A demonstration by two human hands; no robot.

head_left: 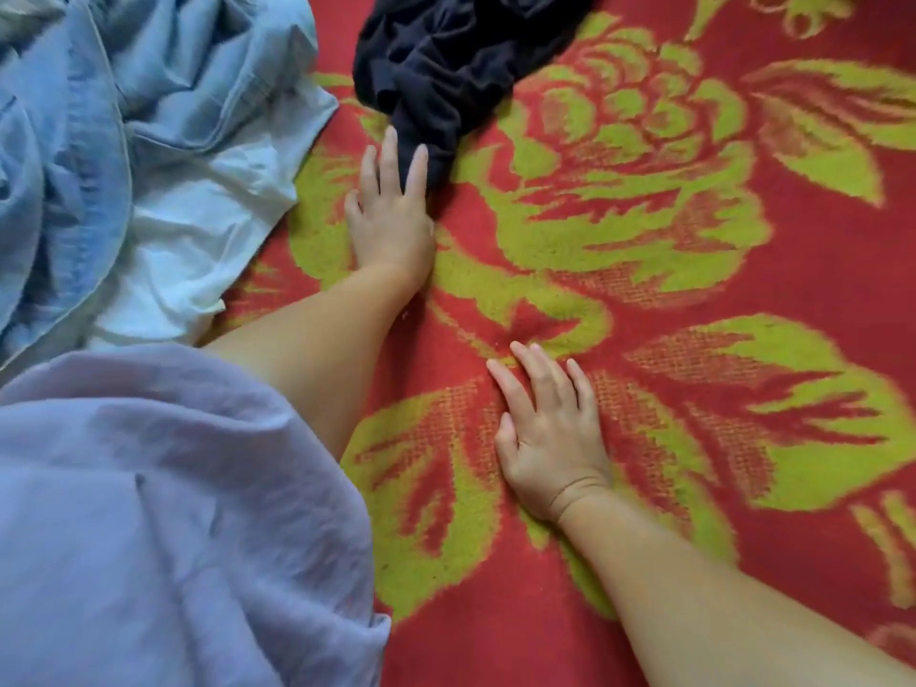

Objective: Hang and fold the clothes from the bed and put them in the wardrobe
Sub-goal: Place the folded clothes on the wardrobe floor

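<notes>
The left hand (391,215) lay with fingers spread, a fold of the dark garment (461,66) between them; the right hand (545,433) pressed flat, fingers spread, on the red blanket (694,290).

Red blanket (694,300) with green flowers

A bed covered by a red blanket (669,300) with large yellow-green flower and leaf patterns fills the view. A crumpled dark navy garment (461,57) lies on it at the top centre. A rumpled light blue garment (124,106) with a white lining lies at the upper left. A pale lavender cloth (148,513) covers the lower left corner. The left hand (391,210) rests flat on the blanket, fingers touching the navy garment's lower edge. The right hand (550,433) lies flat on the blanket, fingers spread.
</notes>
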